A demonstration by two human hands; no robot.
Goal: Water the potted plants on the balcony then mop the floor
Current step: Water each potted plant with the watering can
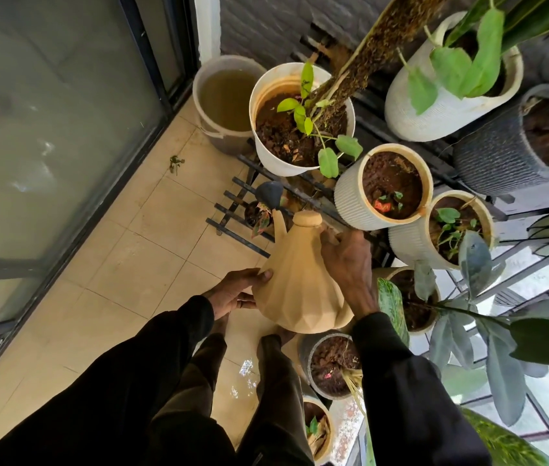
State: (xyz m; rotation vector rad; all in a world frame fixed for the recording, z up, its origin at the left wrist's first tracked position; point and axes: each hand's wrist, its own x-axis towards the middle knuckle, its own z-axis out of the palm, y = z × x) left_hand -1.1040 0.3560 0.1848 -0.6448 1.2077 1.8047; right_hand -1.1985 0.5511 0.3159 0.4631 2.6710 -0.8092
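Between both hands, the watering can (300,284) sits clamped: left fingers (263,274) on its side, right hand (347,260) wrapped around the handle side.

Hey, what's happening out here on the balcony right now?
A person in dark sleeves is watering plants. Both hands hold a tan faceted watering can: the left hand steadies its side and the right hand grips the far side. Its dark rose head hangs over a small pot low on the black metal plant stand. Whether water is flowing is not clear. A bucket of murky water stands in the corner. No mop is in view.
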